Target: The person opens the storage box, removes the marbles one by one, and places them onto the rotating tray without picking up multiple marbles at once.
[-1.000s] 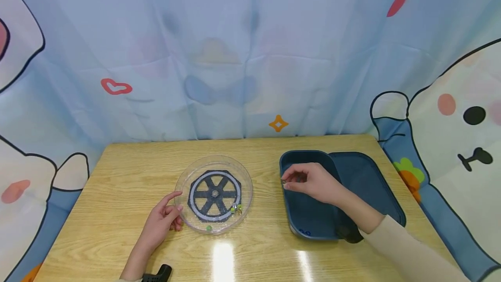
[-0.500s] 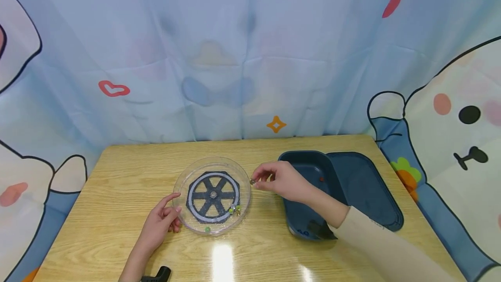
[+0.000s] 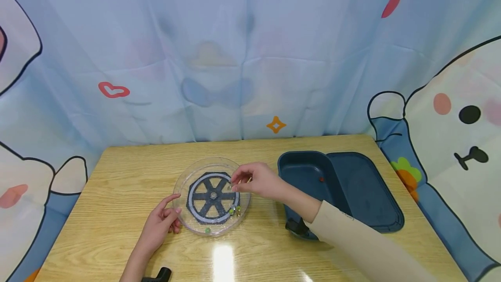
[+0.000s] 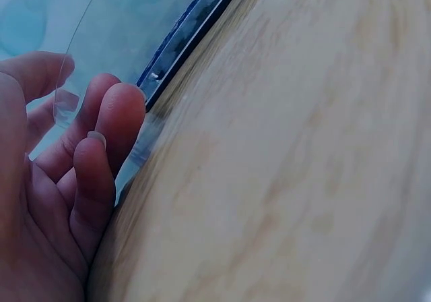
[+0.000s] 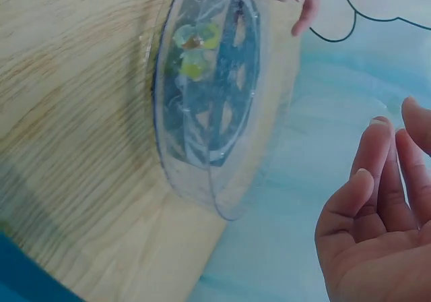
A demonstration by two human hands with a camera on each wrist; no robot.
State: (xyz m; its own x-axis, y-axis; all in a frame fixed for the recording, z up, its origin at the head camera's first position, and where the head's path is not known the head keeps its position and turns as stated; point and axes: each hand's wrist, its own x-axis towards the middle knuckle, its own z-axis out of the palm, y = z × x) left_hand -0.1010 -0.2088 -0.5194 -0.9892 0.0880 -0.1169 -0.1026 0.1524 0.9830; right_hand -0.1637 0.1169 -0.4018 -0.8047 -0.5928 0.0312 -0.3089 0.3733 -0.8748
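Observation:
A clear round dish (image 3: pixel 184 225) stands on the table, with a dark spoked wheel shape and a pale ring (image 3: pixel 211 219) showing through it. My left hand (image 3: pixel 156 223) holds the near left side of its rim, index finger and thumb at the edge. Over the dish's right side, my right hand (image 3: pixel 258 180) pinches a small glassy marble (image 3: pixel 230 184), mostly covered by the fingertips. Inside the dish lie a green marble (image 3: pixel 207 230) near the front and a cluster of yellow-green and clear marbles (image 5: pixel 194 67) at the right.
A dark blue tub (image 3: pixel 284 164) is at the right with a small red marble (image 3: pixel 322 179) in it. Beside it lies a flat dark blue lid (image 3: pixel 365 186). My right forearm crosses over the tub. A printed curtain (image 3: pixel 219 55) hangs behind the table (image 3: pixel 133 169).
My right hand has carried the marble left, from above the tub to over the dish's right side. The left hand and the dish have stayed in place.

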